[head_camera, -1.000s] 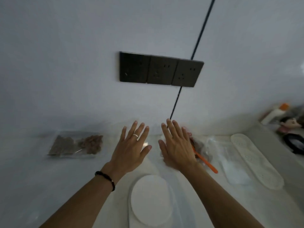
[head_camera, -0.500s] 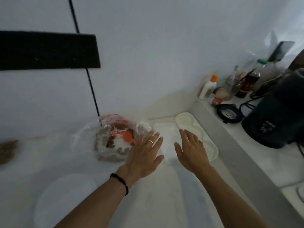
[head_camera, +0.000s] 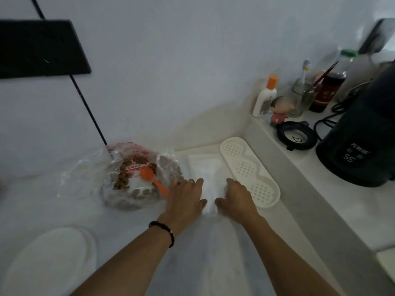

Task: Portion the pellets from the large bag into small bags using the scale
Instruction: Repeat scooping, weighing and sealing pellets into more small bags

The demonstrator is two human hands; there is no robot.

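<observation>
From the head camera, both hands lie palm-down on a flat stack of small clear bags [head_camera: 204, 174] on the white bench [head_camera: 64, 199]. The left hand [head_camera: 184, 198] has straight, relaxed fingers [head_camera: 197, 182]; they hold nothing. The right hand [head_camera: 237, 199] has its fingertips bent down onto the plastic — whether it pinches a bag I cannot tell. The stack runs with its long axis away from the person, toward the wall, and goes on beyond the fingertips of both hands.

Just left of the left fingers sits the large bag [head_camera: 132, 176] with brown pellets, its mouth open; an orange scoop [head_camera: 152, 180] lies on it, bowl away from the fingers and handle pointing toward the left hand. Just right of the right fingers lies a perforated white tray [head_camera: 250, 169], parallel to the stack, and beyond it rises a grey ledge edge [head_camera: 299, 184] — little free room on that side. Near the left forearm, well behind the fingers, is the round white scale [head_camera: 49, 259].
</observation>
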